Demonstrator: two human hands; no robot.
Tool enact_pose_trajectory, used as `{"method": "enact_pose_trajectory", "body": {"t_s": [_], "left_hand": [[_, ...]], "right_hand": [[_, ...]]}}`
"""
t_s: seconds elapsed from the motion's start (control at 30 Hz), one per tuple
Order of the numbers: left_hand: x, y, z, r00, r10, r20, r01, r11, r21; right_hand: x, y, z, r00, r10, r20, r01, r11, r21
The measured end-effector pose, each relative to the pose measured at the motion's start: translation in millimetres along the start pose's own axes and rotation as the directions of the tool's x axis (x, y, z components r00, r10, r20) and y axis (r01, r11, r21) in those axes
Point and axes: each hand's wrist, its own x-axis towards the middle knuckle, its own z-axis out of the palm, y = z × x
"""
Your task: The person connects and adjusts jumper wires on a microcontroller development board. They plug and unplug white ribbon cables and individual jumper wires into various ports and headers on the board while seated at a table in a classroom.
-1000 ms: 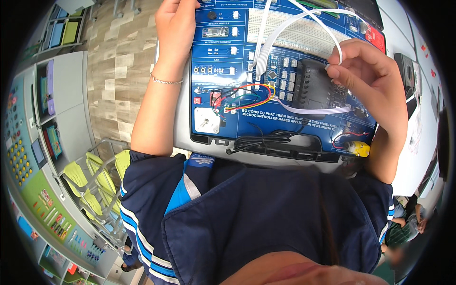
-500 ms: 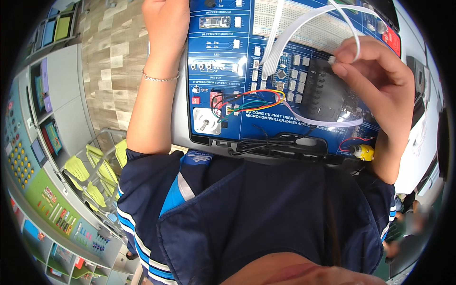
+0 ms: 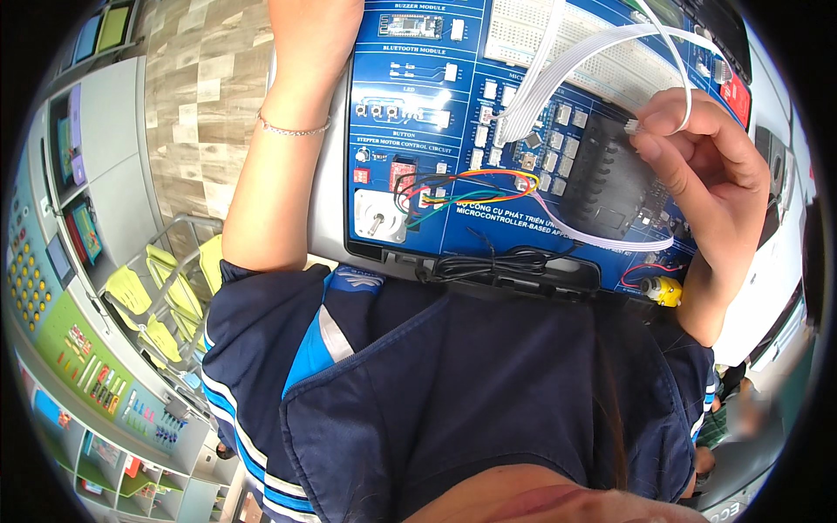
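My right hand (image 3: pixel 711 166) pinches the small white plug of a thin white cable (image 3: pixel 683 74) between thumb and fingertips. It hovers over the right part of a blue electronics training board (image 3: pixel 418 231), above a black moulded part (image 3: pixel 602 174). The cable loops up from the plug and out past the top edge. A wide white ribbon cable (image 3: pixel 558 87) arches across the board, its left end at the sockets beside the small controller. My left hand (image 3: pixel 316 26) reaches past the board's upper left; its fingers are cut off by the frame's top edge.
Coloured jumper wires (image 3: pixel 475 179) run near a stepper motor (image 3: pixel 380 214). A white breadboard (image 3: pixel 567 48) is at the top. A bundled black cable (image 3: pixel 506 261) lies along the case's near edge, with a yellow motor (image 3: pixel 663 291) to its right. Green chairs (image 3: pixel 166 288) stand at left.
The board has shifted a little to the right in view, its top part now less visible. My right hand, still pinching the plug, sits slightly lower and farther right.
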Motion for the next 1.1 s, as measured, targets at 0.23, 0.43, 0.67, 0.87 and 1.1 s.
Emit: {"method": "enact_pose_trajectory", "body": {"t_s": [0.23, 0.43, 0.67, 0.87, 1.1], "left_hand": [[3.6, -5.2, -1.7, 1.0, 0.023, 0.013, -0.023, 1.0, 0.0], [3.9, -5.2, -2.0, 0.999, -0.007, -0.031, 0.007, 1.0, -0.006], [2.5, -5.0, 0.0, 1.0, 0.007, -0.029, -0.008, 1.0, -0.025], [5.5, -12.1, -2.6, 0.998, 0.051, -0.044, -0.051, 0.999, 0.001], [3.6, -6.1, -1.9, 0.999, 0.03, -0.02, -0.03, 0.999, 0.016]], "right_hand": [[-1.2, -0.2, 0.4, 1.0, 0.015, -0.01, -0.015, 1.0, 0.013], [-1.9, 1.4, 2.8, 1.0, 0.006, -0.017, -0.005, 0.999, 0.05], [0.5, 5.9, -1.5, 1.0, -0.023, 0.006, 0.023, 0.999, 0.034], [0.8, 6.2, -0.3, 1.0, -0.021, -0.002, 0.021, 0.998, 0.06], [-0.5, 7.7, -0.9, 0.999, -0.045, 0.006, 0.045, 0.998, 0.043]]}}
